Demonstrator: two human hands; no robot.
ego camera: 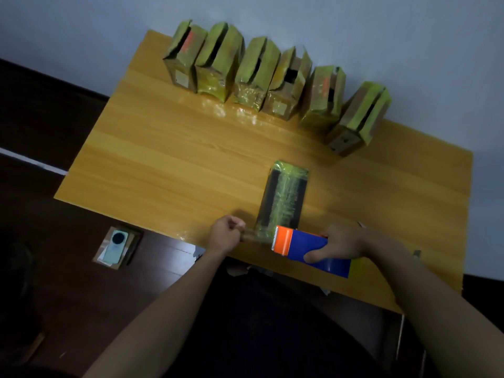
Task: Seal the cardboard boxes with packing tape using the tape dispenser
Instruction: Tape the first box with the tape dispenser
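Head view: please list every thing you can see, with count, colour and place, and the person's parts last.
table: one, orange wood, centre.
open boxes: six, brown with yellow-green tape, row along the far edge by the wall.
taped box: one, dark with yellow-green tape, near edge.
dispenser: one, blue and orange, beside the taped box.
tape strip: one, clear, stretched from the dispenser.
phone: one, pale blue, on a brown box on the floor.
left hand: pinches the tape strip.
right hand: grips the dispenser.

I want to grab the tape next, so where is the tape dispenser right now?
In the head view the tape dispenser is at the table's near edge, held in the right hand, just in front of the lone box.
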